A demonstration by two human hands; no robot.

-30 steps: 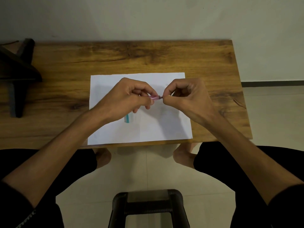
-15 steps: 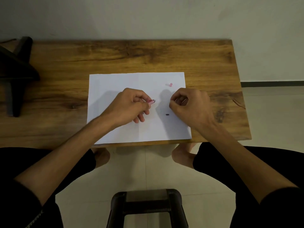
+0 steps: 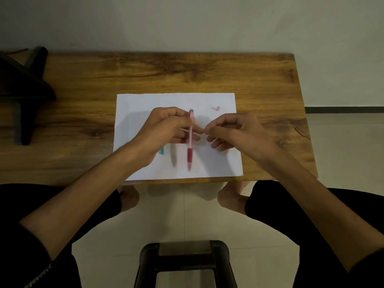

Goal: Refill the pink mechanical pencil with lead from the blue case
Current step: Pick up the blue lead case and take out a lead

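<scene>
My left hand (image 3: 168, 127) grips the pink mechanical pencil (image 3: 190, 142), which stands nearly upright above the white paper (image 3: 133, 109), its darker pink grip and tip pointing toward me and its open top end away. My right hand (image 3: 234, 132) hovers just right of the pencil with thumb and forefinger pinched together; whether anything is between them I cannot tell. The small pink cap (image 3: 217, 108) lies on the paper at the far right. A sliver of the blue lead case (image 3: 162, 151) shows on the paper under my left wrist, mostly hidden.
The paper lies on a wooden table (image 3: 187, 73) against a pale wall. A dark stand (image 3: 22, 90) occupies the table's left end. A black stool (image 3: 185, 262) is on the tiled floor between my knees.
My left hand has turned the pencil from lying sideways to nearly upright, tip toward me. My right hand has lifted off the paper toward the pencil. The small dark piece near it is hidden now.
</scene>
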